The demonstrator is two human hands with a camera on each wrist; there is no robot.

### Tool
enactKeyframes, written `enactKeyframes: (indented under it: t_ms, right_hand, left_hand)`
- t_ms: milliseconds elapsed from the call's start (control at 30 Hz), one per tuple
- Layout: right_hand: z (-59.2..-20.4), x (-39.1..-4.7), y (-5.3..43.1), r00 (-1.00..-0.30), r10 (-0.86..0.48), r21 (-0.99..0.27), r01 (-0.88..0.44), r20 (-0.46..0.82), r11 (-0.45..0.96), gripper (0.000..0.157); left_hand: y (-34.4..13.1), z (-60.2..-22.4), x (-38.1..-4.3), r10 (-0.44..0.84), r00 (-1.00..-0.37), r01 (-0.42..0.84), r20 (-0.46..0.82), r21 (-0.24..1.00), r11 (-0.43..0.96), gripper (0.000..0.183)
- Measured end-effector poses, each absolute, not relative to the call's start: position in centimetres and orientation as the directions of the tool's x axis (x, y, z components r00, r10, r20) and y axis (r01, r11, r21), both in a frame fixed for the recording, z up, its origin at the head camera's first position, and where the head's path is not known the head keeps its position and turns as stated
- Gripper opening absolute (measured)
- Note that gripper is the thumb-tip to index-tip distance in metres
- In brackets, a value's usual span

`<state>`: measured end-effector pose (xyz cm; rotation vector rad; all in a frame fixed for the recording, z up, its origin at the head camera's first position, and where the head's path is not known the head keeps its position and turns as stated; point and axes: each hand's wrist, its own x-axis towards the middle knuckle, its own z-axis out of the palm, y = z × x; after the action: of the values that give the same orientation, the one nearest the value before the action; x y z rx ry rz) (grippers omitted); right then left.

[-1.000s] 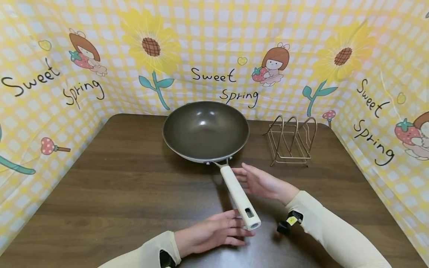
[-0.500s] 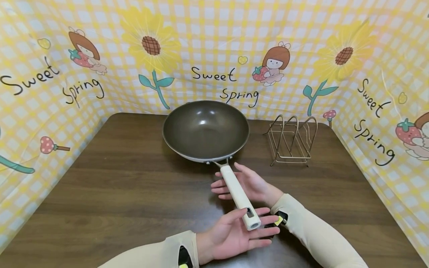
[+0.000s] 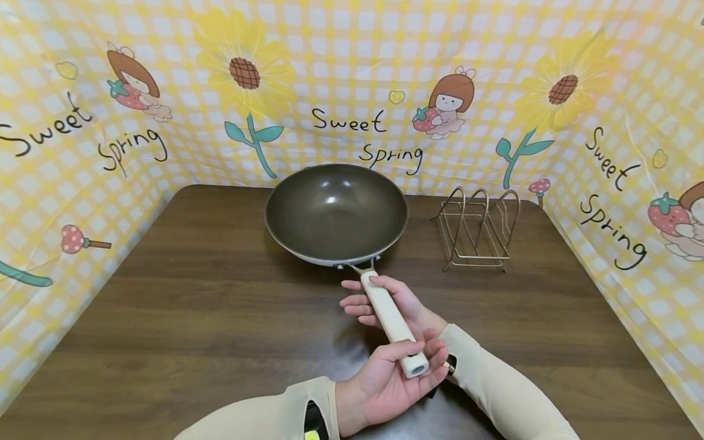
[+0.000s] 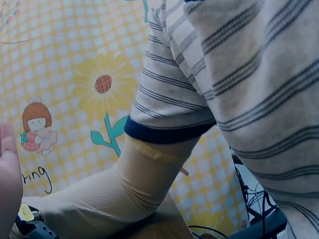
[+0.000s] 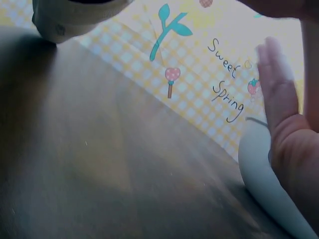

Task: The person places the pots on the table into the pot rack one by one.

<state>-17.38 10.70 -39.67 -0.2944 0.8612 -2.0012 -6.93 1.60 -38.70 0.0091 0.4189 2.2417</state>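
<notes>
A deep frying pan (image 3: 335, 214) with a dark inside stands at the back middle of the table in the head view. Its long cream handle (image 3: 388, 310) points toward me. Near the handle's end, my left hand (image 3: 385, 379) has its thumb on top and its fingers curving round underneath. My right hand (image 3: 404, 299) is under the handle close to the pan, thumb against the upper side, the other fingers stretched out past it to the left. In the right wrist view, a hand's fingers (image 5: 279, 84) look straight, beside a pale curved surface that I cannot identify.
A wire rack (image 3: 478, 235) with several upright loops stands right of the pan. A yellow checked cloth (image 3: 341, 73) lines the back and sides of the brown table (image 3: 192, 305). In the left wrist view, a striped shirt (image 4: 259, 99) and a cream sleeve (image 4: 99, 209) show.
My left hand has moved right, passing under the handle's end, and its fingers have curled up. My right hand has slid left beneath the handle, its thumb now against it. The pan stays put.
</notes>
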Motion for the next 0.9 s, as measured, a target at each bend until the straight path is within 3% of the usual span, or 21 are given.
enactKeyframes:
  t_ms: [100, 233, 400, 700, 900]
  right_hand:
    - [-39.3, -17.0, 10.6, -0.600, -0.784, -0.650, 0.661, -0.160, -0.374, 0.047]
    - [-39.2, -16.9, 10.6, -0.601, -0.779, -0.591, 0.698, -0.178, -0.404, 0.039]
    - [-39.5, -17.3, 10.5, -0.568, -0.810, -0.516, 0.742, -0.147, -0.427, 0.023]
    - [-40.4, -17.6, 10.3, -0.463, -0.886, -0.357, 0.825, 0.016, -0.438, 0.026]
    - [-40.4, -17.5, 10.0, -0.456, -0.889, -0.272, 0.852, 0.035, -0.448, 0.023]
  left_hand:
    - [1.5, -38.5, -6.9, 0.747, -0.648, -0.754, -0.149, 0.260, -0.603, 0.016]
    - [1.5, -38.5, -6.9, 0.776, -0.620, -0.779, -0.117, 0.212, -0.591, 0.012]
    - [1.5, -38.7, -6.9, 0.797, -0.604, -0.788, -0.026, 0.172, -0.592, 0.010]
    - [1.7, -39.0, -6.8, 0.793, -0.609, -0.778, 0.019, 0.179, -0.602, 0.018]
    - [1.7, -39.2, -6.8, 0.794, -0.605, -0.777, 0.055, 0.177, -0.604, 0.018]
